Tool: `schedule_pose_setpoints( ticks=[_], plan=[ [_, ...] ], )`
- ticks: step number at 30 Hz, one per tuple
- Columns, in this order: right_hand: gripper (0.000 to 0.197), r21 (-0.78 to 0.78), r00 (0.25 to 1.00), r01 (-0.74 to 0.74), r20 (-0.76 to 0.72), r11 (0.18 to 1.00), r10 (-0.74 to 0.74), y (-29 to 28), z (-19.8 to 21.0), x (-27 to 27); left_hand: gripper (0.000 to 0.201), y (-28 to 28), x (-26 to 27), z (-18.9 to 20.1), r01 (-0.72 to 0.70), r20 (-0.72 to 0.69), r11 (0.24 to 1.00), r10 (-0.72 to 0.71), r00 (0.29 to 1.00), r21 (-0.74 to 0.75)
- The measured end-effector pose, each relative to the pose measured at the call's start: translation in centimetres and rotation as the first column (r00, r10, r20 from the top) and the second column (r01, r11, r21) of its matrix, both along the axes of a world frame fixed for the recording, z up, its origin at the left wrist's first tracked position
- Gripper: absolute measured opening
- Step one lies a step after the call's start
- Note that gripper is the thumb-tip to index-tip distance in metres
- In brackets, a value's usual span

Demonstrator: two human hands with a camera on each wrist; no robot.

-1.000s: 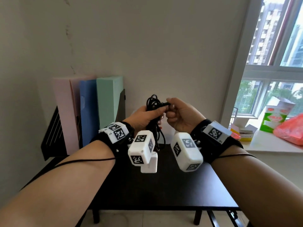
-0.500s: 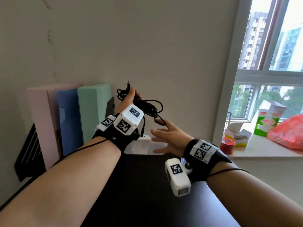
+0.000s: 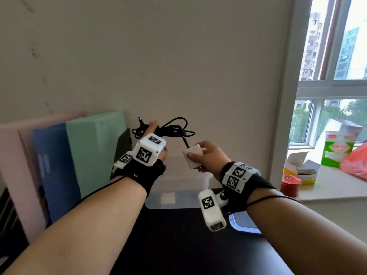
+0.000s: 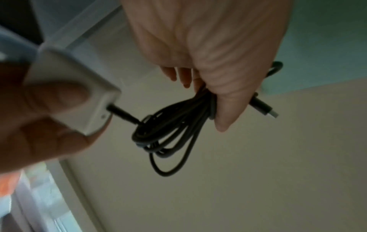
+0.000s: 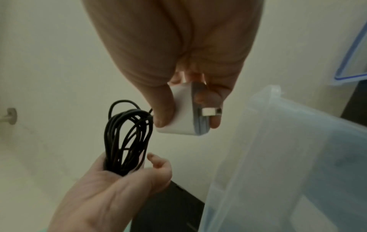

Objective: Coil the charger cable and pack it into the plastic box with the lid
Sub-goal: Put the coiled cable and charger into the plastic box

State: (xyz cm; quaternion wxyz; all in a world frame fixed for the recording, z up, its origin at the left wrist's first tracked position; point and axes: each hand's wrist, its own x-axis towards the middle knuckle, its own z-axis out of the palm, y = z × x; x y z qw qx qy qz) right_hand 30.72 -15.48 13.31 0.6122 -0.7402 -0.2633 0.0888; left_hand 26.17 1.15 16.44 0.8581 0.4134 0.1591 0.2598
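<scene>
My left hand (image 3: 156, 139) grips a bundle of coiled black cable (image 3: 174, 129) held up in the air, the loops sticking out on both sides and the free plug (image 3: 141, 121) pointing up-left. In the left wrist view the coil (image 4: 172, 125) hangs from my fist. My right hand (image 3: 206, 157) pinches the white charger brick (image 3: 192, 157) between thumb and fingers; its prongs (image 5: 210, 111) show in the right wrist view. A short run of cable joins brick and coil. The clear plastic box (image 3: 178, 187) stands open on the table below both hands. Its blue-rimmed lid (image 3: 244, 223) lies to the right.
Pink, blue and green foam blocks (image 3: 95, 151) stand against the wall at the left. The black table (image 3: 178, 245) carries the box. On the windowsill (image 3: 333, 187) at the right are a red tin, a small carton, a green-white pack and a red bag.
My right hand, open and empty half a second ago, has taken hold of the white charger brick and lifted it. The left hand keeps the coil raised. The view has shifted right.
</scene>
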Motion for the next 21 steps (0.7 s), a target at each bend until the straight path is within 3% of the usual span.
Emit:
schedule_pose_setpoints(
  ticks=[4,6,8,9,12,16,21],
  plan=[
    [0.044,-0.124,0.992,0.081,0.105,0.989,-0.068,1.0,-0.4,2.2,0.048,2.6,0.1,-1.5,0.078,-0.211,0.971,-0.03,0.977,0.226],
    [0.047,-0.197,0.982,0.129,0.158,0.972,-0.099,1.5,-1.0,3.0,0.059,3.0,0.7,-2.1,-0.04,-0.196,0.964,0.095,0.976,0.264],
    [0.048,-0.253,0.973,0.181,0.19,0.95,-0.135,1.8,-1.6,3.3,0.033,2.4,0.8,-2.6,-0.21,-0.122,0.909,0.269,0.955,0.36],
    [0.048,-0.294,0.967,0.202,0.21,0.934,-0.143,2.0,-2.0,3.4,0.026,2.3,0.9,-3.0,-0.221,-0.154,0.849,0.33,0.931,0.48],
    [0.045,-0.445,0.95,0.24,0.292,0.863,-0.113,2.0,-2.8,3.4,0.045,2.6,1.2,-4.6,-0.111,-0.262,0.64,0.458,0.85,0.76],
    [0.039,-0.577,0.936,0.284,0.341,0.766,-0.09,2.0,-3.4,3.4,0.066,2.9,0.9,-5.9,0.072,-0.391,0.536,0.51,0.766,0.841],
    [0.035,-0.624,0.913,0.317,0.404,0.714,-0.053,2.4,-3.9,3.7,0.054,3.1,0.6,-6.2,0.21,-0.452,0.465,0.504,0.736,0.86]
  ],
)
